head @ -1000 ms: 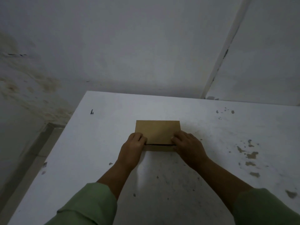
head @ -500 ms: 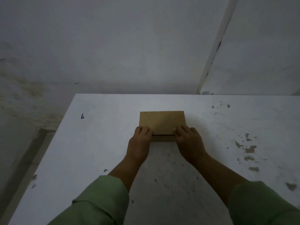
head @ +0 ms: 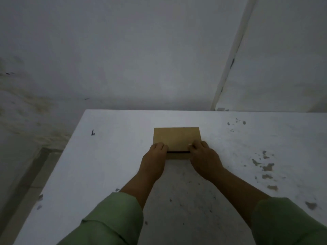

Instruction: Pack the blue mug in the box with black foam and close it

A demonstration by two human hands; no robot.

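I have my left hand and right hand curled narrow over the near corners of the box lid, pressing it down on the tabletop. A dark gap shows between them; the mug is hidden inside, I judge.

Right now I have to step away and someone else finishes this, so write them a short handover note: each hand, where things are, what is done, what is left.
Left hand: fingers curled over the near left corner of the box lid, pressing down.
Right hand: the same at the near right corner.
Cardboard box: sits mid-table on the white table, lid lowered almost flat.
Blue mug and foam: not visible; presumably inside, though a dark gap along the near edge is all that shows.
Done: lid folded down.
Left: press the near edge fully home so the gap closes, then let go.
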